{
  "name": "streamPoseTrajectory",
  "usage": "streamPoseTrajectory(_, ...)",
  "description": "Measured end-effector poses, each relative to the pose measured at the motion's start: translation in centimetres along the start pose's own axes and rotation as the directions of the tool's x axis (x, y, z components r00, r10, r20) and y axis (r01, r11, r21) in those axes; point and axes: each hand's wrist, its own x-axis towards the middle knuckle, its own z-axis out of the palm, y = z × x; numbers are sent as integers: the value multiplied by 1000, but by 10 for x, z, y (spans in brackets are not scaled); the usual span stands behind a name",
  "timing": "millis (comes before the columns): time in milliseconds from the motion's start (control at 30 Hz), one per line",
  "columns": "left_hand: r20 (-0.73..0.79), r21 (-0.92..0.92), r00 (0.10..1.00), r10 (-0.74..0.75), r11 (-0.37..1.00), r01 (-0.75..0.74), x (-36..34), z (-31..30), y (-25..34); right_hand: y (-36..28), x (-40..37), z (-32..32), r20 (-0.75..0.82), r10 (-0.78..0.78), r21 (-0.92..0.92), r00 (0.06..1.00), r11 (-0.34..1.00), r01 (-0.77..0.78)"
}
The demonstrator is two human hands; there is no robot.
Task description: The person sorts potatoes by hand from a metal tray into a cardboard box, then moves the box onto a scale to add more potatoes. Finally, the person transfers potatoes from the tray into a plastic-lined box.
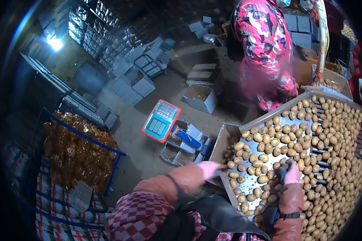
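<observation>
Many potatoes (264, 158) lie spread over a metal sorting table (251, 145) on my right. My right hand (290, 173), in a pink glove with dark, dirty fingers, is down among them near the table's middle. Its fingers curl inward, and whatever they hold is hidden. My left hand (209, 169), also pink-gloved, is smeared by motion at the table's left edge. It is beside an open cardboard box (222, 140) with small potatoes at its bottom. The left fingers cannot be made out.
Rollers (318, 152) carry more potatoes on the right. A person in a pink camouflage jacket (265, 48) stands across the table. A digital scale (161, 120) stands left of the box. Another carton (201, 98) sits on the floor. Brown net bags (80, 150) hang on a blue rack.
</observation>
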Motion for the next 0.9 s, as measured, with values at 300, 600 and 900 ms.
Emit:
streamPoseTrajectory(300,67,-195,898,436,888,-416,55,26,205,-90,-102,-46,279,228,882,933,323,-343)
streamPoseTrajectory(600,146,-598,917,371,772,-217,61,88,196,-91,-146,-41,93,34,461,995,884,-74)
streamPoseTrajectory(900,-67,-670,910,409,658,-345,29,66,143,-161,-146,-52,174,50,-122,984,992,-29)
